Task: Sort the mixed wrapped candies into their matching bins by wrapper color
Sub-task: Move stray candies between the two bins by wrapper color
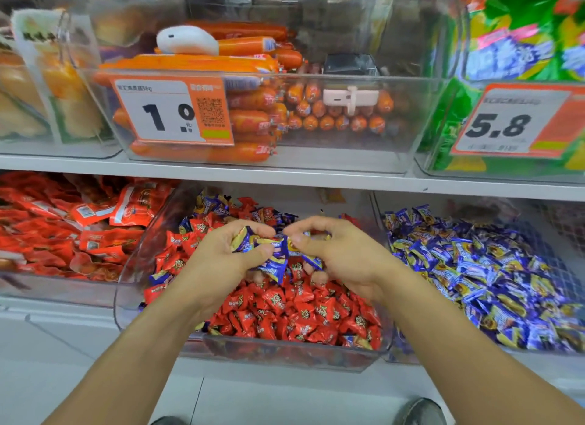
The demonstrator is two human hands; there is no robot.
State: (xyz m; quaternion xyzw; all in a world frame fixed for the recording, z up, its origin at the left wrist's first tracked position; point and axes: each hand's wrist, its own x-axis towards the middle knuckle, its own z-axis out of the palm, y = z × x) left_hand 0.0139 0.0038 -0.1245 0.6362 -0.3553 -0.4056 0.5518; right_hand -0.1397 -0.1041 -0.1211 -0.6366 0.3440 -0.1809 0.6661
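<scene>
the middle bin [278, 352] is open at the top, but the white shelf edge [285, 179] hangs low above its back half, so entry is from the front only. its clear curved side wall [133, 266] stands on the left, against the bin of red packets [63, 228]. on the right a clear wall [378, 216] (hard to trace, perhaps two walls touching) parts it from the bin of blue candies [474, 272]. both hands, left hand [228, 257] and right hand [335, 253], fill the space over the middle of the candy heap. below the front lip lies bare floor [79, 361].

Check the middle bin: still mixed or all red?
Still mixed: the middle bin shows blue candies among red candies.
</scene>
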